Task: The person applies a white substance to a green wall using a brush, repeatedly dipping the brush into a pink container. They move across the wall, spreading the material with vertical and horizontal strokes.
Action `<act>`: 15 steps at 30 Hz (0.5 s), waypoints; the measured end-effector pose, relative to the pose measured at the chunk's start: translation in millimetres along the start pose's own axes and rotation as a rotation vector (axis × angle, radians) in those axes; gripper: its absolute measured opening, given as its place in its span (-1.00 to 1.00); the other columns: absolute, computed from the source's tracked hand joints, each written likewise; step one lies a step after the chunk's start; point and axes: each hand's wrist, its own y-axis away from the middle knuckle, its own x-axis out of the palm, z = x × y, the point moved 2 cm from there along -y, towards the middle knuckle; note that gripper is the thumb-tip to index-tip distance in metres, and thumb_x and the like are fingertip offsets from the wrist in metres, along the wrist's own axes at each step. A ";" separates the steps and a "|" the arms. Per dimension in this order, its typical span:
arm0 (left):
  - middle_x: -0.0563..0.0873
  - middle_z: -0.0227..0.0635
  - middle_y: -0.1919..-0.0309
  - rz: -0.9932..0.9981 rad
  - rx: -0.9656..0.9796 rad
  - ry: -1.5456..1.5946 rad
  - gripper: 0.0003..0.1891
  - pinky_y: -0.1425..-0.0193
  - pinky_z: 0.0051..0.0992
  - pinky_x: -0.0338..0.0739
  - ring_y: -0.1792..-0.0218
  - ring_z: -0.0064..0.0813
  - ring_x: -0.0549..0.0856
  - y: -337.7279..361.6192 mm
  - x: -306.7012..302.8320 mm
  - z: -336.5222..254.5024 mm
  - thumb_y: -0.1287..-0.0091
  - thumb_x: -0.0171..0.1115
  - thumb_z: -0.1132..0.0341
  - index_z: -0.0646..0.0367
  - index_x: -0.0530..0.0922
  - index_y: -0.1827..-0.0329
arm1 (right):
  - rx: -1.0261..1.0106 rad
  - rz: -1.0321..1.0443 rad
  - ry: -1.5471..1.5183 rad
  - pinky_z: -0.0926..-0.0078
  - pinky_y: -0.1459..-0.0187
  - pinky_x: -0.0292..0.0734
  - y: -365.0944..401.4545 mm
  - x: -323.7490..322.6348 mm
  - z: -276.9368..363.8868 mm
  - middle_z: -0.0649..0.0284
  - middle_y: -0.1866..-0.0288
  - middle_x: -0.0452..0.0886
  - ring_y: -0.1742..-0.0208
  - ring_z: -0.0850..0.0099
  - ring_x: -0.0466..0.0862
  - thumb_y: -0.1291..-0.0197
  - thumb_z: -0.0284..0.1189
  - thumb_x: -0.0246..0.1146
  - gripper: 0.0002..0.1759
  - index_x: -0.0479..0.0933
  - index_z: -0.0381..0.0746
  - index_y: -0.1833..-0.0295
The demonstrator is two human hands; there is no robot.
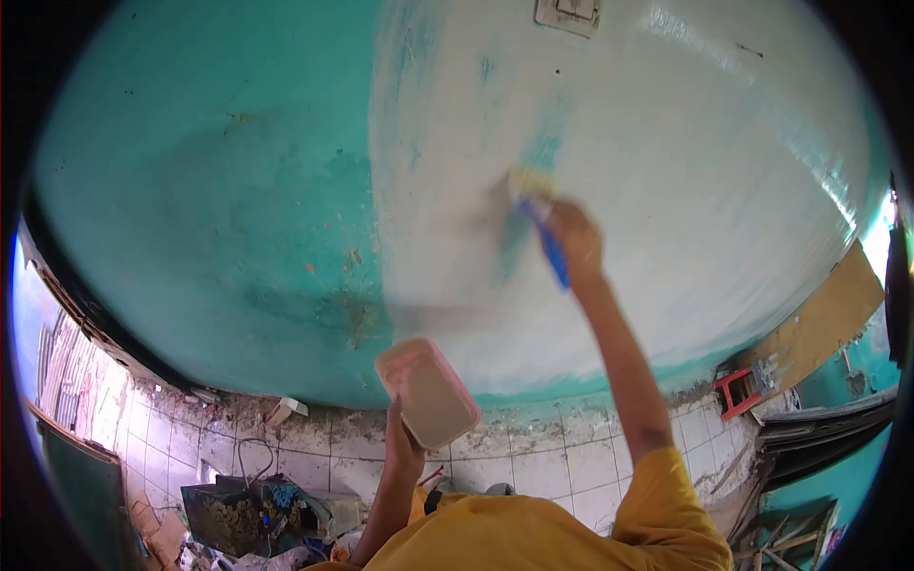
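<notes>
My right hand (577, 238) is closed around the blue handle of a paintbrush (552, 255). The brush's pale yellow bristles are at the wall (457, 124), over a strip where turquoise shows through the white paint; the brush is slightly blurred. Below and to the left, my left hand (404, 443) grips a pink-rimmed plastic tub (440, 404) from its underside and edge. Whitish paint lies inside the tub. Most of the left fingers are hidden behind it. White coats the wall's right part, while its left part is turquoise with peeling patches.
A switch plate (569, 13) is fixed high on the wall. White tiles (543, 468) cover the floor. A dark, paint-spattered box (233, 517) stands among clutter at the lower left. To the right are a red stool (736, 394) and a brown board (824, 319).
</notes>
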 end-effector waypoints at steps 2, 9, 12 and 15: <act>0.59 -0.31 -0.20 -0.073 -0.018 0.021 -0.45 -0.26 -0.35 0.49 -0.22 -0.37 0.59 0.5 4.1 -2.7 -0.54 -0.09 -0.06 0.15 0.36 -0.39 | 0.047 0.208 -0.240 0.26 0.01 0.64 42.4 7.1 33.4 0.27 -0.08 0.68 -0.05 0.19 0.68 -0.07 -0.53 0.26 -0.45 0.60 0.13 -0.22; 0.59 -0.30 -0.20 0.038 0.014 -0.011 -0.46 -0.28 -0.34 0.48 -0.23 -0.37 0.58 -4.5 7.1 -0.5 -0.53 -0.08 -0.04 0.15 0.37 -0.38 | -0.018 0.019 -0.192 0.24 0.08 0.64 -49.3 -30.6 -16.3 0.21 0.06 0.73 0.10 0.19 0.69 -0.15 -0.40 0.31 -0.60 0.65 0.09 -0.15; 0.61 -0.31 -0.15 -0.049 -0.009 -0.010 -0.50 -0.20 -0.35 0.54 -0.18 -0.42 0.61 -7.3 6.0 3.5 -0.52 -0.05 -0.02 0.13 0.40 -0.34 | -0.054 -0.360 -0.199 0.29 0.07 0.64 -133.9 -83.2 -39.0 0.25 0.08 0.75 0.11 0.19 0.70 -0.15 -0.49 0.35 -0.67 0.68 -0.04 -0.06; 0.63 -0.35 -0.05 -0.022 -0.026 -0.018 -0.57 -0.03 -0.38 0.61 -0.06 -0.48 0.65 -12.1 -3.7 9.9 -0.51 0.01 -0.01 0.09 0.43 -0.25 | -0.047 -0.333 -0.076 0.32 0.04 0.64 -141.9 -85.0 -40.1 0.25 0.04 0.74 0.05 0.18 0.69 -0.15 -0.53 0.33 -0.66 0.68 -0.05 -0.07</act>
